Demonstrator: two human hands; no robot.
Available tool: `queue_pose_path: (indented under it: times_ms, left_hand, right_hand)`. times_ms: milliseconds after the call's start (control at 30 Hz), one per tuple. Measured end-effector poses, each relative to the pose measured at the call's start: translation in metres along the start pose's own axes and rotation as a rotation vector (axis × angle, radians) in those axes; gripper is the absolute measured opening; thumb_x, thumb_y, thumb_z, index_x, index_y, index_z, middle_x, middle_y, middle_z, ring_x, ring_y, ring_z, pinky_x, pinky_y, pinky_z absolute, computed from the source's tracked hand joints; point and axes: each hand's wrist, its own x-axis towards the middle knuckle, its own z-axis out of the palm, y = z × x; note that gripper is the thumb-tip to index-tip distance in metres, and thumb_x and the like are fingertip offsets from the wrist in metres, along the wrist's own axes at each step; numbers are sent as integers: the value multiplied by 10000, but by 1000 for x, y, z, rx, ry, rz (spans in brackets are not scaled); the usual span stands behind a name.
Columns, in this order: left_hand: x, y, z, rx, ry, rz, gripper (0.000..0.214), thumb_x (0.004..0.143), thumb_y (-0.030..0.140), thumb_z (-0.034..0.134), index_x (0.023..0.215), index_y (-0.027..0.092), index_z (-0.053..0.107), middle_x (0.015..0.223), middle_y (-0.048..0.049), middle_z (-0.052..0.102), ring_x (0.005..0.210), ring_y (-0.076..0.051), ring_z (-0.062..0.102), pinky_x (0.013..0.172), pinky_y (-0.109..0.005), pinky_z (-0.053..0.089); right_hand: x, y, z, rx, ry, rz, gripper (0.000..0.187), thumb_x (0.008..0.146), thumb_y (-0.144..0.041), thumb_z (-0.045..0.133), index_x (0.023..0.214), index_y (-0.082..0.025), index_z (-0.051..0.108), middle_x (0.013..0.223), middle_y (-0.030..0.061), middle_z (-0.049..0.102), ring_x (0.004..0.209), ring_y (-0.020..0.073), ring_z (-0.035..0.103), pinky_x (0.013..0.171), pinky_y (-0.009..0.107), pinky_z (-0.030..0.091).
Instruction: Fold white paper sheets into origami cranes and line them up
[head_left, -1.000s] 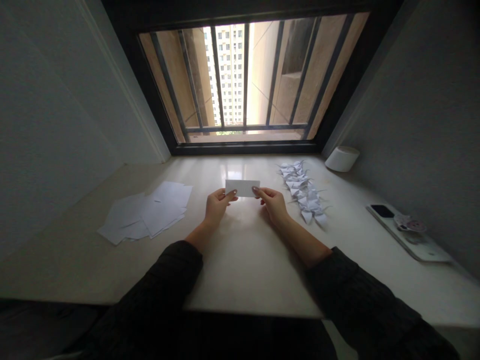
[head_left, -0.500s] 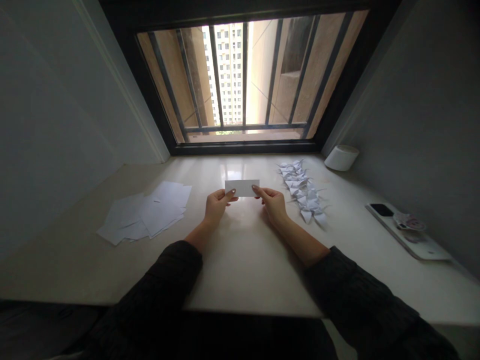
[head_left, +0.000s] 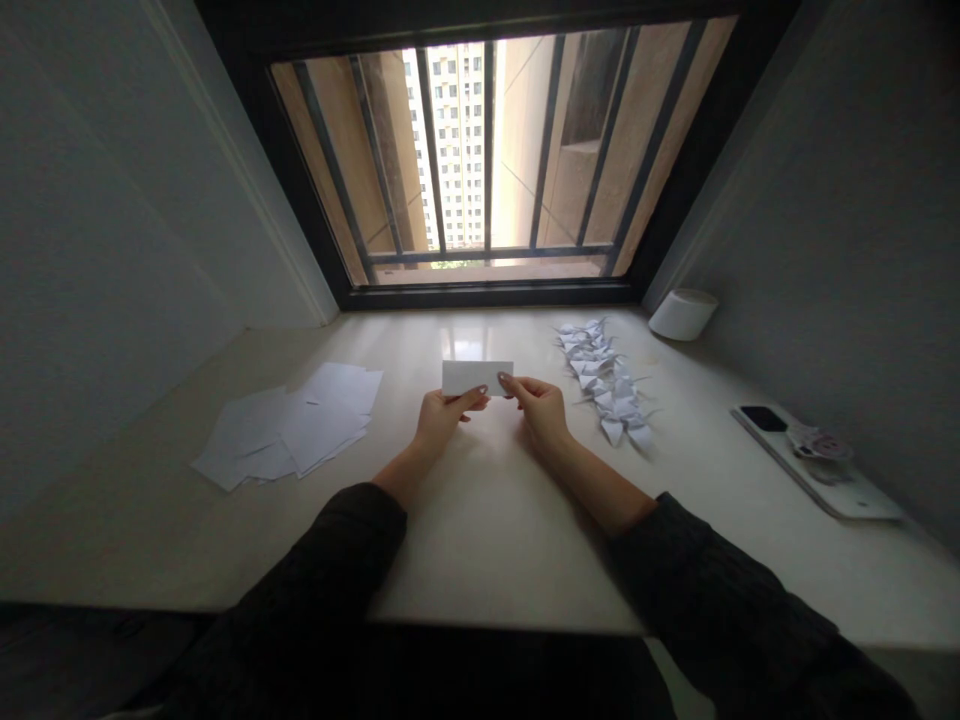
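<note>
A small folded white paper strip (head_left: 474, 375) is held just above the pale table (head_left: 487, 530), in front of the window. My left hand (head_left: 442, 415) pinches its lower edge near the middle with thumb and fingers closed. My right hand (head_left: 538, 408) pinches the strip's right end, fingers closed on it. Both forearms in dark sleeves reach in from the near edge.
A loose pile of white paper sheets (head_left: 289, 432) lies to the left. A row of several folded white paper cranes (head_left: 606, 385) runs along the right. A white round container (head_left: 682, 314) stands at the back right; a phone (head_left: 814, 460) lies by the right wall.
Both hands have drawn closer together along the strip. My left thumb has slid rightward toward the middle, and the strip has shifted slightly left.
</note>
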Motion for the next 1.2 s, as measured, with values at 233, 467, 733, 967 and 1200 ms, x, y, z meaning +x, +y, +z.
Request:
queue_pose_path:
  times_ms: [233, 467, 733, 967, 1200]
  left_hand:
    - [0, 1, -3, 132, 25, 51, 358, 622, 472, 710, 752, 138, 710, 779, -126, 721, 742, -246, 679, 522, -260, 409]
    - [-3, 4, -1, 78, 111, 70, 306, 619, 425, 727, 701, 130, 711, 730, -115, 719, 696, -234, 673, 562, -279, 446]
    - [-6, 7, 2, 38, 162, 96, 268, 623, 399, 728, 671, 138, 698, 687, -93, 713, 694, -236, 675, 596, -294, 471]
    - [-6, 4, 0, 57, 145, 116, 302, 631, 426, 712, 687, 130, 706, 676, -91, 711, 686, -223, 669, 583, -277, 454]
    - [0, 5, -5, 66, 88, 99, 329, 615, 427, 730, 726, 118, 714, 682, -95, 711, 641, -198, 655, 548, -256, 422]
  right_hand:
    - [1, 1, -1, -30, 14, -22, 392, 647, -549, 652, 648, -161, 703, 598, 29, 629, 580, 146, 522, 550, 266, 367]
    - [1, 0, 0, -63, -81, -67, 388, 682, -557, 620, 676, -173, 678, 636, 21, 625, 612, 145, 529, 554, 251, 385]
    - [-4, 1, 3, -106, -244, -41, 384, 626, -540, 681, 729, -170, 690, 703, 40, 669, 592, 154, 555, 533, 258, 392]
    - [-3, 6, 3, -67, -258, 21, 409, 585, -544, 704, 738, -165, 725, 632, 32, 669, 515, 143, 531, 469, 255, 358]
    - [-7, -1, 4, 47, -243, 81, 377, 557, -504, 741, 744, -177, 733, 649, 20, 678, 539, 141, 539, 499, 255, 360]
